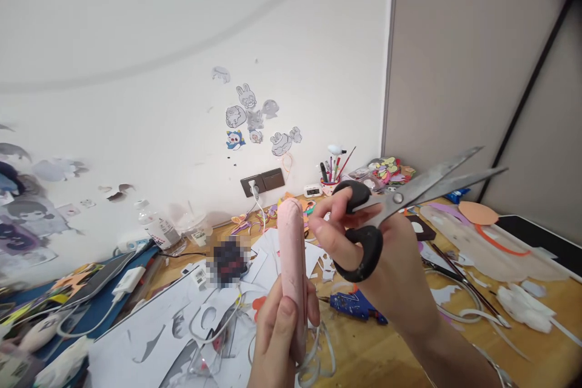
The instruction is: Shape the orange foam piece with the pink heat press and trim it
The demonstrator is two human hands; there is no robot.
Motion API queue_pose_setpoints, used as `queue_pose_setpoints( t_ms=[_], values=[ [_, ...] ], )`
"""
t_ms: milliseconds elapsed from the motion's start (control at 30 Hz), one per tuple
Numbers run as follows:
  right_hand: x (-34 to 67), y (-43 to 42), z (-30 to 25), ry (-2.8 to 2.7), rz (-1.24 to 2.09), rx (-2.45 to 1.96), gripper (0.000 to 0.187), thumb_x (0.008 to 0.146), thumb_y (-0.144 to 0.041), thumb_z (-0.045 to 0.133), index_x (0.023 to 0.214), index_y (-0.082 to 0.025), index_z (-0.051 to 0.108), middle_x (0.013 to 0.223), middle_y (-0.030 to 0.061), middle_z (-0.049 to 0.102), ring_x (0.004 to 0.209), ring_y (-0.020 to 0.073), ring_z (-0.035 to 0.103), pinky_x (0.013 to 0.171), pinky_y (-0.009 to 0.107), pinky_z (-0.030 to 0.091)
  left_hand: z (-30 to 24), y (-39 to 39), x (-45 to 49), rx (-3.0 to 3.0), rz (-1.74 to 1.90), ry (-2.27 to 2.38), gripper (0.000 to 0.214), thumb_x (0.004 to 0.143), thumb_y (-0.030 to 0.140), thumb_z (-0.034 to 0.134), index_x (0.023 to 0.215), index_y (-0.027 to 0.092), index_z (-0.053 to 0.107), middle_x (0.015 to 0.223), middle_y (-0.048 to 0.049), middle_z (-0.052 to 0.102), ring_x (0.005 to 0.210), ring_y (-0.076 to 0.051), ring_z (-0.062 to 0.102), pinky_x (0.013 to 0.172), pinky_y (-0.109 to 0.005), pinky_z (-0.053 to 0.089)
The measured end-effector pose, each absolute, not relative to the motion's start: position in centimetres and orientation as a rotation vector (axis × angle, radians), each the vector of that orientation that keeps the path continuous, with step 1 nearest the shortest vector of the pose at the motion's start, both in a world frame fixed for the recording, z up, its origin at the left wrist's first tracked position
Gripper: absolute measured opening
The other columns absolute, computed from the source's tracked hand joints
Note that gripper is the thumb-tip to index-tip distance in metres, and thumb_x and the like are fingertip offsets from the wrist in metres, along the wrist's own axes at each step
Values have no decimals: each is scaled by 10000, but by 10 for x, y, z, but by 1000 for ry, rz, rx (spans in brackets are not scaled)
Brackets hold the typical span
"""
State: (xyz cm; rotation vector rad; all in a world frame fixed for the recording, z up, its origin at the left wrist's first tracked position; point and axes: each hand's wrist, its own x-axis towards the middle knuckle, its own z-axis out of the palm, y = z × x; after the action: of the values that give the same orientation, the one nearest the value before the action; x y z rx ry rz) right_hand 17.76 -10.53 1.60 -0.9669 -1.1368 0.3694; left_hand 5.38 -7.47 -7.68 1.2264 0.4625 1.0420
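My left hand (277, 333) is wrapped round the lower end of a pale pink roll (291, 254), holding it upright above the desk. My right hand (364, 254) has its fingers through the black handles of a pair of scissors (395, 203). The metal blades are slightly parted and point up and to the right, away from the roll. My right fingertips reach toward the roll's upper part, just to its right.
The wooden desk (386, 345) is strewn with white paper offcuts (150, 333), a blue glue gun (354, 306), cables, a pen cup (328, 182), coloured cut-outs and an orange-ringed sheet (495, 242). Stickers cover the wall (254, 115); a socket (262, 182) sits low on it.
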Motion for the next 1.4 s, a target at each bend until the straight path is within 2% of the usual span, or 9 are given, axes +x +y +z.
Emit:
queue_pose_setpoints(
  t_ms=[167,300,467,633,767,933,1133,1267,1400],
  values=[
    [186,-108,21,-1063,343,-981,182,763,-177,585,708,-233,420,711,-65,603,492,64,437,465,206,392,-77,-75,53,1232,1007,442,383,840,535,473,820,171,592,636,0,495,602,-136,383,564,-265,250],
    [210,-109,23,-1109,249,-1119,147,734,-226,616,737,-228,469,751,-46,604,536,75,478,491,210,404,-75,-74,51,1146,968,418,369,853,508,474,837,164,609,645,-6,514,611,-136,398,585,-257,276],
    [250,-106,25,-1299,33,-1805,64,737,-258,568,709,-204,548,639,0,611,548,135,532,489,244,366,-62,-71,50,885,883,335,391,869,478,457,833,135,639,620,-15,488,597,-136,417,627,-265,329],
    [275,-101,22,-1227,-321,-2268,124,726,-285,492,732,-202,585,688,68,646,571,202,548,478,275,306,-53,-67,49,752,799,237,534,883,514,355,822,78,657,593,-33,461,559,-141,421,598,-277,334],
    [284,-102,21,-1218,-375,-2331,147,736,-288,464,749,-198,579,676,72,638,573,203,553,475,265,289,-56,-64,49,738,787,201,509,881,478,376,850,60,663,607,-42,465,571,-144,427,608,-279,337],
    [275,-110,28,-1239,-365,-2287,119,757,-295,464,684,-215,512,574,8,582,483,147,476,450,243,262,-62,-61,50,762,795,155,458,852,464,445,877,64,665,616,-33,454,571,-138,403,592,-282,328],
    [237,-125,27,-1652,-286,-2044,312,760,-384,558,534,-209,433,438,-61,452,413,90,352,412,212,214,-63,-58,44,859,904,195,375,828,456,521,864,112,668,615,-35,507,593,-136,418,602,-267,327],
    [214,-130,21,-1750,-298,-2018,276,724,-316,586,521,-202,438,444,-61,444,426,88,307,445,226,183,-63,-58,41,899,982,238,372,830,474,517,840,129,657,604,-32,523,589,-135,431,549,-251,309],
    [199,-127,18,-1783,-289,-1999,209,712,-273,552,529,-207,474,476,-37,505,435,99,344,462,243,155,-60,-59,40,929,1016,281,366,826,469,528,820,125,654,594,-28,522,574,-134,445,546,-254,318]
  ],
)
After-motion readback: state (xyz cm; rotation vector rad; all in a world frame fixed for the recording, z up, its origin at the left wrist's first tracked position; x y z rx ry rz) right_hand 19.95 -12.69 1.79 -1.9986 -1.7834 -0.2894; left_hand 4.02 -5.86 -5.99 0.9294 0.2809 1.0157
